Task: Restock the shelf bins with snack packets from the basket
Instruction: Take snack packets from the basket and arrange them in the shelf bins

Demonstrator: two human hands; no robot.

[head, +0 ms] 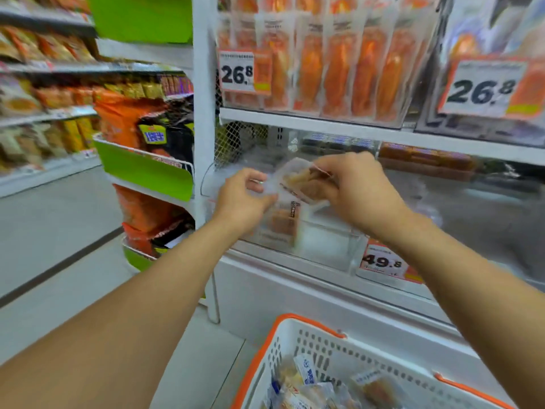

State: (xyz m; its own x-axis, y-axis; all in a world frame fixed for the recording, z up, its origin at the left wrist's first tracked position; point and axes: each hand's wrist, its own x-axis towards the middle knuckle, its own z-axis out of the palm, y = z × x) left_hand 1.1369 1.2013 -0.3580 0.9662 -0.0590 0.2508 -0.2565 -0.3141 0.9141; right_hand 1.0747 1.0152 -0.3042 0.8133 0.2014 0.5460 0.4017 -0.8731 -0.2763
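Both my hands are raised over a clear plastic shelf bin [333, 246] on the lower shelf. My right hand [354, 190] pinches a clear snack packet [300, 180] with brown pieces inside, tilted above the bin. My left hand [244, 196] grips the packet's left edge with curled fingers. One similar brown packet [284, 222] stands inside the bin at its left side. The white basket [298, 343] with orange rim sits at the bottom, holding several wrapped snack packets [309, 382].
A shelf above holds clear bins of orange packets [339, 66] with 26.8 price tags [237, 72]. A 49.8 tag [383, 262] hangs on the lower shelf front. A green end rack [147, 169] with orange bags stands to the left, beside an aisle floor [53, 231].
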